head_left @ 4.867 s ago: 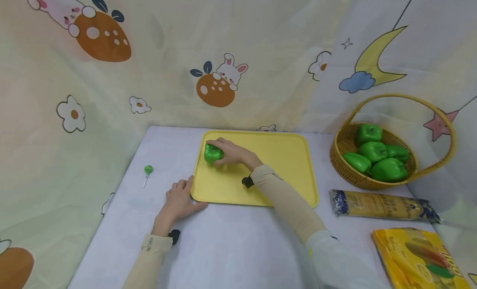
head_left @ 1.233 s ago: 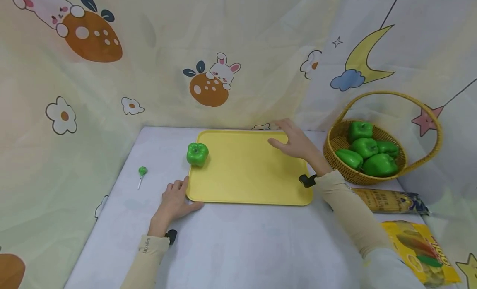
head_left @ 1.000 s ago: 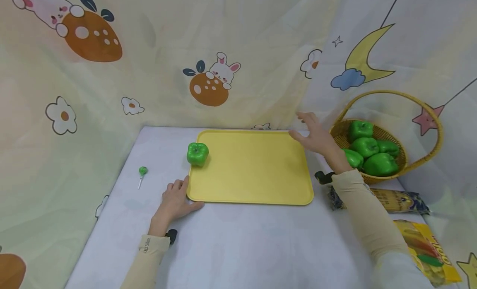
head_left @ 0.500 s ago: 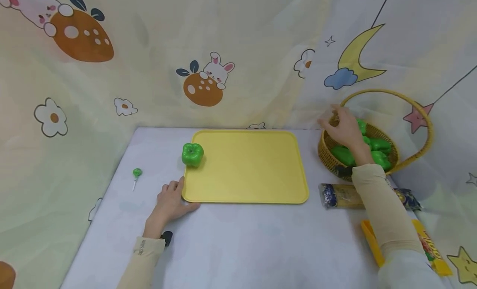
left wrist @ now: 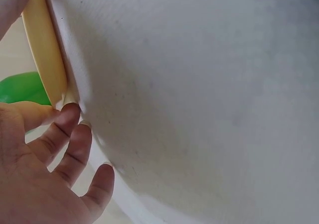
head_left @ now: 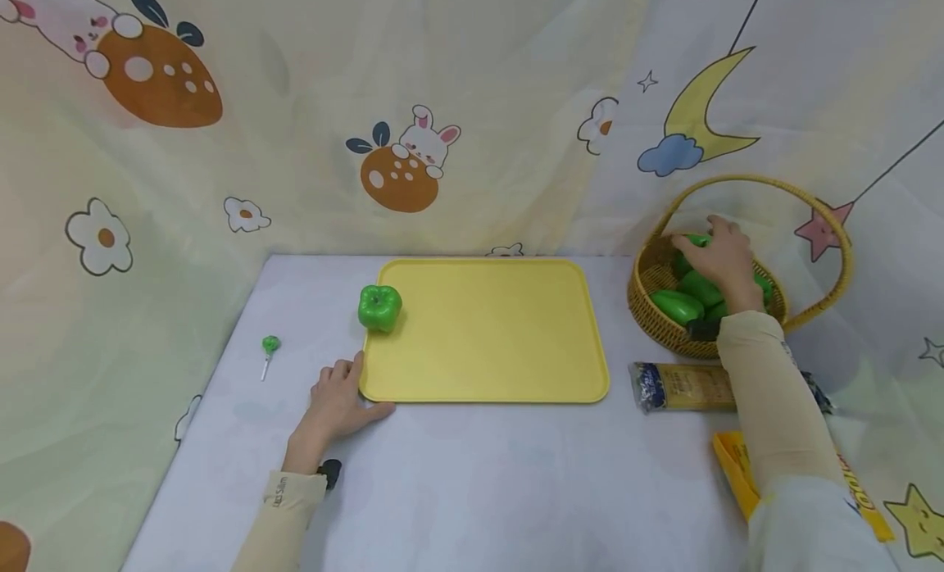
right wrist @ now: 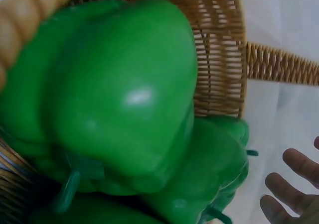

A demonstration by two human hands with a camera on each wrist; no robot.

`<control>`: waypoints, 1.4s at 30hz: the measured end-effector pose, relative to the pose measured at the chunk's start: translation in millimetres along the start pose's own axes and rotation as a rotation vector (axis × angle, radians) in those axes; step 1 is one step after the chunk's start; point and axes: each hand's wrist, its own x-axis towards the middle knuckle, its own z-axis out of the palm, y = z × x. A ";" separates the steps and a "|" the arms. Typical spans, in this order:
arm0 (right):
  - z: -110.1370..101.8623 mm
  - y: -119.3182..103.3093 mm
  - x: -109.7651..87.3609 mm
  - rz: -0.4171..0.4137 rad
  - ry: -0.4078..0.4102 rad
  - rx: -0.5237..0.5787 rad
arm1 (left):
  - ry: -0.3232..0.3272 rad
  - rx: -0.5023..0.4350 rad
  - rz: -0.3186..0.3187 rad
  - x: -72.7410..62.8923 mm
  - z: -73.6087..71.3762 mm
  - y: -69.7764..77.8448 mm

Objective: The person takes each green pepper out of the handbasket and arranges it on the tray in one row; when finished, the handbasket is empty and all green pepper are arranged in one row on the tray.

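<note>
My left hand rests at the near left corner of a yellow tray. In the left wrist view its fingertips meet the tray's rim. One green bell pepper sits across the tray's left edge. Over a wicker basket at the right reaches my right hand, thumb and fingers spread above the rearmost green pepper. Several green peppers lie in that basket, partly hidden by the hand. The right wrist view has a large bell pepper close up, with the fingers apart from it.
A green lollipop lies left of the tray. In front of the basket is a long pack that looks like pasta, and nearer still a yellow packet, both partly under the right forearm. A tall arched handle rises from the basket.
My right hand has let go of the bell pepper at the tray's left edge and travelled right, across the tray and over the basket. The left hand has kept its place at the corner.
</note>
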 end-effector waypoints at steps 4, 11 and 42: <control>-1.1 8.0 1.9 0.026 -0.013 -0.053 | 0.003 -0.003 0.001 -0.2 -0.7 -0.1; -2.1 19.9 6.8 0.056 -0.071 -0.191 | 0.003 0.003 0.001 0.8 -2.1 -0.7; 0.0 36.1 17.9 0.083 -0.173 -0.219 | 0.026 -0.015 0.014 -1.6 0.3 -2.1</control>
